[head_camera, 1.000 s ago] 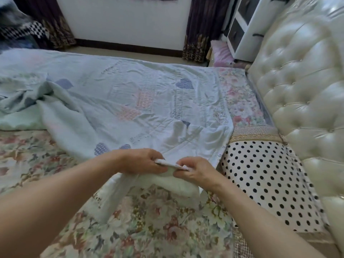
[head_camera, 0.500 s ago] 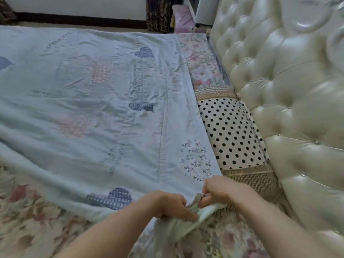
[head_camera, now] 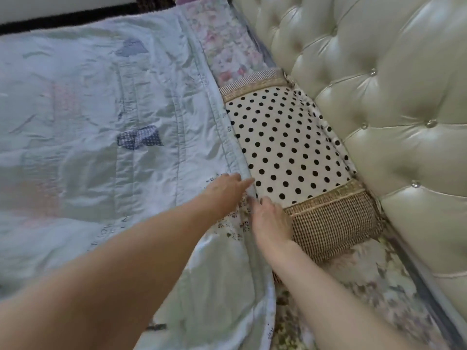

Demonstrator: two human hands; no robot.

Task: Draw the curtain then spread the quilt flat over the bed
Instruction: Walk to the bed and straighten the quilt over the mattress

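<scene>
Lying spread across most of the bed, the pale blue-green quilt point(head_camera: 96, 137) shows shallow creases over its surface and small dark patchwork shapes near its middle and toward its far end. Its bound edge runs diagonally from the far end of the bed down toward the viewer, following the near side of the polka-dot pillow point(head_camera: 285, 147) and touching that pillow along its length. The left hand point(head_camera: 225, 192) rests palm down on the quilt just inside this edge, its fingers point(head_camera: 243, 183) extended, held loosely together and pointing toward the pillow; they lie flat on the fabric and grip nothing. The right hand point(head_camera: 270, 221) lies just beside the left, on the outer side of the quilt edge, with its back turned up and its fingers point(head_camera: 264, 202) slightly curled against the edge where quilt and pillow meet; whether they pinch the binding or only press on it cannot be told. The two hands are near each other but not touching, with the quilt edge running between them. The pillow has woven tan bands at both ends and sits against the cream tufted headboard point(head_camera: 384, 102), which fills the right side of the view. A floral sheet point(head_camera: 353, 286) is exposed beyond the quilt edge, both near the right forearm and at the far end past the pillow. Both forearms are bare. The view is softly blurred, most heavily toward the left margin.
</scene>
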